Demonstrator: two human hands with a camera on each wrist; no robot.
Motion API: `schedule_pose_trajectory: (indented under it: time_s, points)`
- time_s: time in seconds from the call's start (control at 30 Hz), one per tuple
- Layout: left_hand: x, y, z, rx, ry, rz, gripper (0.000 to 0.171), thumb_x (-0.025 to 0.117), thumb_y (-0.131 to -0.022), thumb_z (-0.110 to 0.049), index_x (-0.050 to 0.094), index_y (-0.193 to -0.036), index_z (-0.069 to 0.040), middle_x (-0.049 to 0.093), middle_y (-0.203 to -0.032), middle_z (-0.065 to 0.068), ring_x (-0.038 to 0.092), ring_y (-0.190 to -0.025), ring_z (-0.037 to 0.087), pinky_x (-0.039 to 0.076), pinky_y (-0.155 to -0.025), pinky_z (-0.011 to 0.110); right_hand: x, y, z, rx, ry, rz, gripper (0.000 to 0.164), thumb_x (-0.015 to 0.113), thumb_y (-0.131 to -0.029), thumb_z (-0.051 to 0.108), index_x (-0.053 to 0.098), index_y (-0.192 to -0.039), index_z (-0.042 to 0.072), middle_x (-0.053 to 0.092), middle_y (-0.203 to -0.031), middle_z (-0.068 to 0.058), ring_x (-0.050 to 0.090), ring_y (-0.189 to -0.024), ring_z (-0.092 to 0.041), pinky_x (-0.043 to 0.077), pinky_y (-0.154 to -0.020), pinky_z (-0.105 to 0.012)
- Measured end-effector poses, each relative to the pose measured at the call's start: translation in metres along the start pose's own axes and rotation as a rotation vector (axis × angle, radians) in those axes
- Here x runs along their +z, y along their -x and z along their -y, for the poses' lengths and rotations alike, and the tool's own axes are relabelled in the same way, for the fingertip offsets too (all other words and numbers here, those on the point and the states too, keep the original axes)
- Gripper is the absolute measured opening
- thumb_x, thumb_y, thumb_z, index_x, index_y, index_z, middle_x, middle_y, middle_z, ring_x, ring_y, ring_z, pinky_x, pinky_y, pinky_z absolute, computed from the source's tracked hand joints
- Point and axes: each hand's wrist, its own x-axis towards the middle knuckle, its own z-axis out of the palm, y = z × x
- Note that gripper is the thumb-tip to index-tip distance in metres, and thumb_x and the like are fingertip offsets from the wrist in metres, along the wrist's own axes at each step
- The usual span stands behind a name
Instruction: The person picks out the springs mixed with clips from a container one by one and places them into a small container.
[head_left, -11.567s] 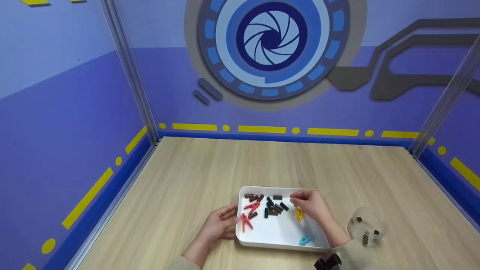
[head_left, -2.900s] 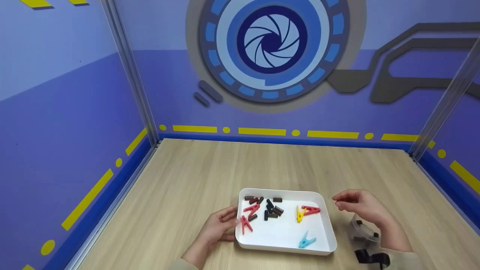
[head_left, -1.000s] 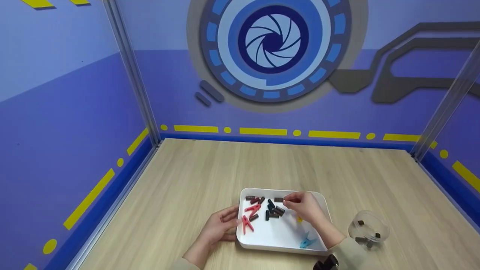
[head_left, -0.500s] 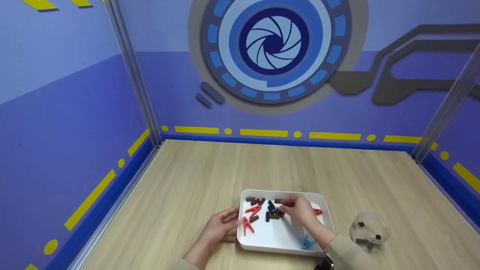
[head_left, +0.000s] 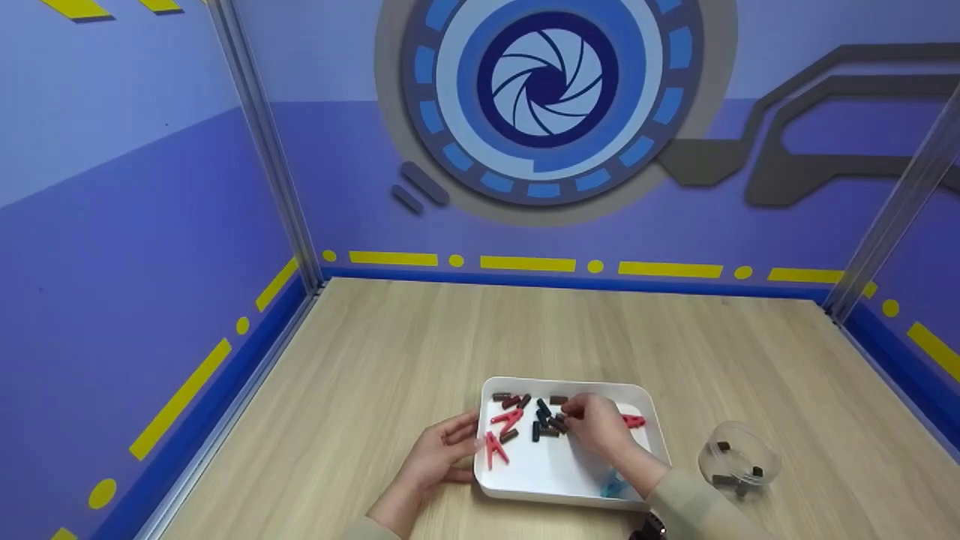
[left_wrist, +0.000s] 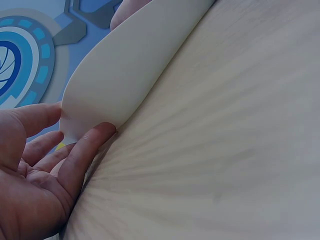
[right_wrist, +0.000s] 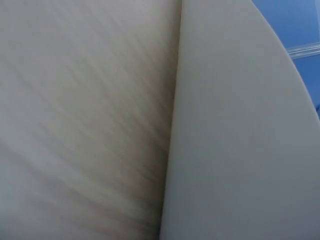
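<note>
One right hand over a white tray: back uppermost, fingers bent down, thumb and index tips at the edge of a cluster of small dark cylinders. Whether they pinch a piece, cannot tell. Forearm slants in from 4 o'clock. Left hand relaxed, fingers extended against the tray's 9 o'clock wall, thumb at the rim; left wrist view puts the lowest fingertip by the base edge. Cluster lies just off tray centre towards 11; more dark cylinders at 10. Red clothespins at 10, 9 and 2; blue clothespin near 5, partly hidden. Outside, 3 o'clock on the wooden table: clear round tub, dark pieces inside.
</note>
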Motion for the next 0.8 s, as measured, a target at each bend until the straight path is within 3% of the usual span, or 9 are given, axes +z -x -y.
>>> schedule_pose_trajectory:
  time_s: [0.27,0.53,0.8]
  points:
    - [0.0004,0.0011,-0.0005,-0.008,0.004,-0.009,0.063,0.072,-0.097,-0.015,0.047,-0.154,-0.008,0.051,-0.155,0.021,0.071,-0.113,0.025,0.066,-0.070,0.042,-0.0007,0.0006,0.0006,-0.058,0.056,0.030,0.016,0.071,-0.082,-0.012,0.078,-0.084,0.002,0.075,-0.083,-0.010,0.068,-0.084,-0.021,0.060,-0.084,-0.045]
    - [0.0013,0.0011,-0.0018,-0.016,0.004,-0.009,0.062,0.071,-0.097,-0.014,0.047,-0.154,-0.008,0.051,-0.155,0.021,0.072,-0.110,0.025,0.066,-0.069,0.042,-0.0034,0.0001,0.0009,-0.044,0.057,0.025,0.014,0.070,-0.084,-0.010,0.078,-0.084,0.003,0.074,-0.083,-0.012,0.068,-0.085,-0.021,0.059,-0.084,-0.046]
    - [0.0010,0.0009,-0.0014,-0.013,0.000,-0.007,0.061,0.071,-0.097,-0.014,0.048,-0.153,-0.007,0.051,-0.155,0.021,0.072,-0.109,0.023,0.065,-0.069,0.041,-0.0035,-0.0008,0.0005,-0.038,0.039,-0.016,0.006,0.078,-0.082,-0.004,0.077,-0.081,0.002,0.072,-0.080,-0.005,0.061,-0.079,-0.017,0.055,-0.074,-0.037]
